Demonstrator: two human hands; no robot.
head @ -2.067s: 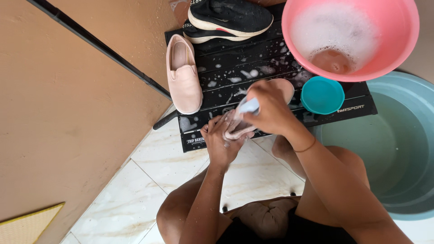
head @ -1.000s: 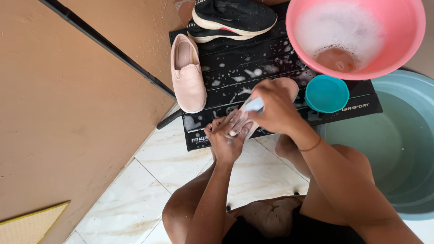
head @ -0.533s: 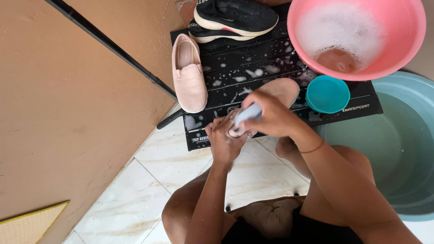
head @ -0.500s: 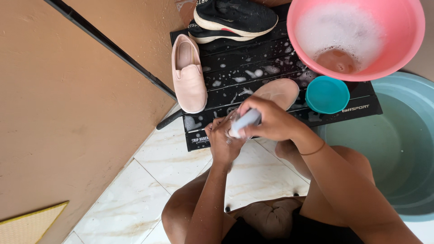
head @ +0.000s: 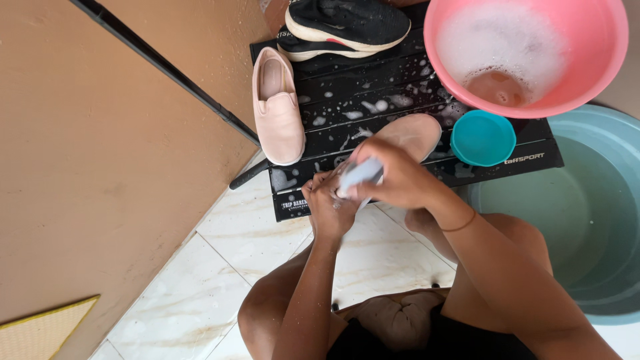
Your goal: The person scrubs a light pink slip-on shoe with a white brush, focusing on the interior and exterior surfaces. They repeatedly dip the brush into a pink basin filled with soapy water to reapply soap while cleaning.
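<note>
My right hand (head: 400,180) clamped round a pale blue brush (head: 360,175), my left hand (head: 329,207) gripping the pink shoe (head: 415,133) sole-up beneath it, soapy suds, slatted black surface (head: 373,87), its smooth twin (head: 277,107) beside, foamy pink basin (head: 533,50), teal cup (head: 483,138).

right hand (head: 393,177) slid its pale brush (head: 360,175) back toward the left hand (head: 328,207)
</note>
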